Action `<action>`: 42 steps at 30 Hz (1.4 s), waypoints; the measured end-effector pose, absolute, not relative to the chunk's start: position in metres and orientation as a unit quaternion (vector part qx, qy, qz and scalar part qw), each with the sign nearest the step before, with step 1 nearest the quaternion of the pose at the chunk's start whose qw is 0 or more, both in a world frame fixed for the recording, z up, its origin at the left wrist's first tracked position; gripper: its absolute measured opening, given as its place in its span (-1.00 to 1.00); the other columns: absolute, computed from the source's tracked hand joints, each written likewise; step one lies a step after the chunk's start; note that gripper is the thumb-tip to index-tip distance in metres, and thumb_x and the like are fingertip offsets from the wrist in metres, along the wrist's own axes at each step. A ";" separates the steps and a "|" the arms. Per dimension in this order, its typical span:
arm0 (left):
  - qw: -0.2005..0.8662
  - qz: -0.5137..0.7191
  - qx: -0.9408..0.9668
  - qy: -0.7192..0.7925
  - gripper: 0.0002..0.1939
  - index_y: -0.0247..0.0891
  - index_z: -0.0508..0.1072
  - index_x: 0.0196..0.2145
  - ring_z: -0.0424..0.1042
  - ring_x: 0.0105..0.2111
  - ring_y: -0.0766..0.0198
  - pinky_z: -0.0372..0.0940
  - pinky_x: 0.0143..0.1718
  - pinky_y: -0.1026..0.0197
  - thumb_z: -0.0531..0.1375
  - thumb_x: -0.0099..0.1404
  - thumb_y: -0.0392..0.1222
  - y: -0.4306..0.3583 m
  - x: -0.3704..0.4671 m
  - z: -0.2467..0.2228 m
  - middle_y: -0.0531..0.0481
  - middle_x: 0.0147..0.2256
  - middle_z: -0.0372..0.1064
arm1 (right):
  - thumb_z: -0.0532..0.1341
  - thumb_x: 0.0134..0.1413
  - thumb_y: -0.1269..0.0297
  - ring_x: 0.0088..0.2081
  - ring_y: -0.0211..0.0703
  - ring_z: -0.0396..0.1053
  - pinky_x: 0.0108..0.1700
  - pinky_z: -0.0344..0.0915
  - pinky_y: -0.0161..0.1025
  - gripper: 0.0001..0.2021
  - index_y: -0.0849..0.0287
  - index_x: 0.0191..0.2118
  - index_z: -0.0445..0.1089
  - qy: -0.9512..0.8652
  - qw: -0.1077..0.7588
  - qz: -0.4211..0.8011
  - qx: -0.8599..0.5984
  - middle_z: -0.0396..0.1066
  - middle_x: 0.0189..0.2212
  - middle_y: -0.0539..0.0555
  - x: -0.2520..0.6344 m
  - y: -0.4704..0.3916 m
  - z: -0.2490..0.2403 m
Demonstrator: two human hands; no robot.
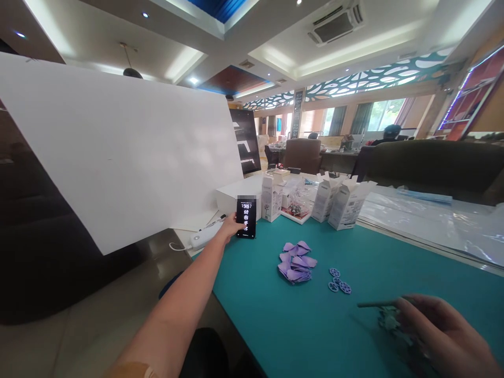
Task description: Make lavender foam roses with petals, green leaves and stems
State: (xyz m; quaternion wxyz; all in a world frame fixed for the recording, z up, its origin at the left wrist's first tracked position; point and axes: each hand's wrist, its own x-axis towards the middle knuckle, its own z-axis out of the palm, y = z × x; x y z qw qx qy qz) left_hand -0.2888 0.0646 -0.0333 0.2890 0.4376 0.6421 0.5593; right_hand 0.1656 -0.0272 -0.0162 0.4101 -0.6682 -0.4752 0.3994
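My left hand (230, 227) reaches to the far left of the green mat (260, 299), its fingers closed round the edge of a black smartphone (246, 223). The phone is upright with its lit screen facing me, showing white characters. At the lower right, my right hand (441, 325) pinches a thin green stem (374, 304), which points left. Just below lie or hang small green pieces (389, 319); whether they join the stem I cannot tell. Between the hands are a pile of purple petals (297, 262) and several small purple openwork discs (339, 284).
White cartons with raised flaps (346, 205) line the mat's back edge, beside a tray of bagged parts (296, 210). A white power strip (202, 236) lies left of the phone. A large white board (129, 152) leans at the left. Far back, a person (389, 134) sits.
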 end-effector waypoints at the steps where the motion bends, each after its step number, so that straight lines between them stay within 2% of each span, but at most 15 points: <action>1: 0.295 0.561 0.435 0.640 -0.38 -0.29 0.33 -0.04 0.45 -0.17 0.13 0.33 -0.14 0.14 0.32 -0.12 -0.41 0.065 -0.290 -0.034 -0.13 -0.16 0.46 | 0.29 -0.34 -0.14 -0.49 -0.04 0.44 -0.62 0.30 -0.27 -0.46 0.14 -0.24 0.35 -0.475 0.410 0.397 -0.669 0.49 -0.42 0.10 0.166 -0.027 -0.017; 6: 0.322 0.573 0.419 0.627 -0.51 -0.30 0.39 -0.18 0.44 -0.18 0.12 0.32 -0.15 0.14 0.36 -0.13 -0.35 0.066 -0.289 -0.031 -0.11 -0.21 0.47 | 0.29 -0.36 -0.15 -0.47 -0.02 0.44 -0.61 0.29 -0.28 -0.46 0.14 -0.26 0.35 -0.475 0.413 0.396 -0.668 0.48 -0.44 0.10 0.165 -0.028 -0.014; 9: 0.346 0.583 0.402 0.615 -0.64 -0.29 0.41 -0.22 0.45 -0.23 0.15 0.33 -0.20 0.16 0.31 0.03 -0.09 0.065 -0.289 -0.028 -0.12 -0.23 0.47 | 0.27 -0.36 -0.18 -0.46 0.00 0.45 -0.59 0.30 -0.27 -0.45 0.14 -0.26 0.34 -0.473 0.407 0.396 -0.674 0.48 -0.46 0.10 0.163 -0.030 -0.012; 12: 0.364 0.598 0.379 0.605 -0.53 -0.27 0.39 -0.18 0.45 -0.27 0.19 0.34 -0.26 0.18 0.10 0.19 0.20 0.065 -0.289 -0.025 -0.13 -0.23 0.46 | 0.25 -0.37 -0.21 -0.42 0.05 0.46 -0.56 0.33 -0.23 -0.43 0.12 -0.25 0.32 -0.473 0.397 0.406 -0.674 0.48 -0.44 0.12 0.162 -0.030 -0.011; 15: 0.377 0.604 0.364 0.600 -0.43 -0.28 0.38 -0.17 0.46 -0.31 0.20 0.34 -0.29 0.18 0.02 0.19 0.31 0.064 -0.290 -0.022 -0.16 -0.24 0.47 | 0.23 -0.39 -0.23 -0.34 0.12 0.47 -0.59 0.31 -0.22 -0.43 0.08 -0.25 0.31 -0.465 0.398 0.407 -0.678 0.47 -0.43 0.13 0.162 -0.031 -0.012; 21: 0.391 0.602 0.358 0.597 -0.47 -0.24 0.37 -0.09 0.47 -0.21 0.15 0.34 -0.22 0.16 0.04 0.23 0.25 0.060 -0.288 -0.019 -0.18 -0.14 0.47 | 0.21 -0.36 -0.19 -0.31 0.11 0.47 -0.54 0.34 -0.22 -0.52 0.03 -0.31 0.32 -0.475 0.398 0.366 -0.694 0.49 -0.40 0.14 0.160 -0.033 -0.010; 25: 0.389 0.600 0.356 0.601 -0.50 -0.24 0.37 -0.06 0.45 -0.13 0.11 0.33 -0.15 0.12 0.04 0.25 0.21 0.057 -0.283 -0.019 -0.19 -0.07 0.44 | 0.21 -0.36 -0.20 -0.36 0.12 0.48 -0.57 0.33 -0.21 -0.51 0.02 -0.29 0.32 -0.469 0.389 0.368 -0.702 0.49 -0.42 0.14 0.162 -0.031 -0.013; 35: 0.368 0.593 0.391 0.600 -0.56 -0.28 0.39 -0.08 0.46 -0.12 0.10 0.34 -0.12 0.08 0.05 0.28 0.11 0.055 -0.280 -0.030 -0.21 -0.08 0.45 | 0.21 -0.41 -0.18 -0.37 0.03 0.46 -0.52 0.33 -0.25 -0.53 0.02 -0.34 0.33 -0.486 0.396 0.342 -0.700 0.46 -0.50 0.07 0.163 -0.029 -0.015; 39: 0.333 0.590 0.418 0.606 -0.57 -0.31 0.39 -0.11 0.44 -0.10 0.08 0.33 -0.10 0.09 0.26 0.12 -0.01 0.058 -0.280 -0.038 -0.22 -0.07 0.44 | 0.22 -0.43 -0.22 -0.36 0.08 0.46 -0.60 0.31 -0.25 -0.49 0.01 -0.31 0.33 -0.474 0.394 0.365 -0.698 0.46 -0.49 0.07 0.162 -0.029 -0.016; 42: 0.297 0.588 0.429 0.618 -0.40 -0.28 0.33 -0.06 0.41 -0.06 0.08 0.30 -0.05 0.08 0.39 -0.07 -0.18 0.058 -0.276 -0.041 -0.20 -0.02 0.40 | 0.22 -0.41 -0.23 -0.38 0.10 0.47 -0.61 0.32 -0.23 -0.48 0.01 -0.30 0.34 -0.471 0.385 0.359 -0.708 0.47 -0.47 0.09 0.163 -0.029 -0.016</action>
